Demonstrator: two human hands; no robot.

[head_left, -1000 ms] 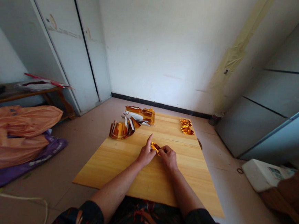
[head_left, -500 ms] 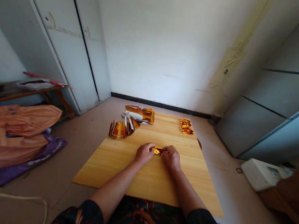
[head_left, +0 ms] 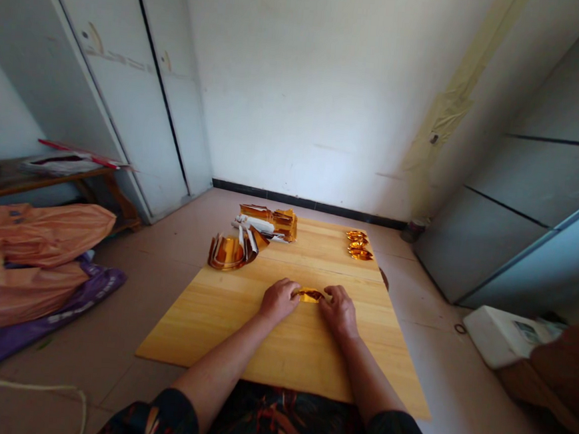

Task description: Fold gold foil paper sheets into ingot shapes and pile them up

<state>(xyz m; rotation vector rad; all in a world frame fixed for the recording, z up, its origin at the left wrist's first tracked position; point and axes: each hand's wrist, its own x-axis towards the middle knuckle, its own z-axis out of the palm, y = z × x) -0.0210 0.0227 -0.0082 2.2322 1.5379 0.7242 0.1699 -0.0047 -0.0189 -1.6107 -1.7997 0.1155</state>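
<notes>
A small folded piece of shiny gold foil paper (head_left: 310, 295) lies level between my hands, low over the wooden board (head_left: 279, 350). My left hand (head_left: 280, 299) pinches its left end, fingers closed. At the other end, my right hand (head_left: 339, 312) grips it between thumb and fingers. The foil's middle shows as a boat-like shape with a darker hollow; its two tips are partly hidden by my fingers. Several folded gold foil pieces (head_left: 360, 250) sit at the board's far right corner.
Curved gold foil sheets (head_left: 229, 251) rest at the board's left edge, with another stack of sheets (head_left: 285, 225) and a white roll (head_left: 255, 224) behind. Grey cabinets (head_left: 526, 195) stand right. A white foam box (head_left: 493, 337) and an orange cloth-like heap (head_left: 36, 250) flank the board.
My right hand has shifted slightly right and its fingers have spread outward along the foil. More of the gold piece now shows between my hands. The view has moved a little.
</notes>
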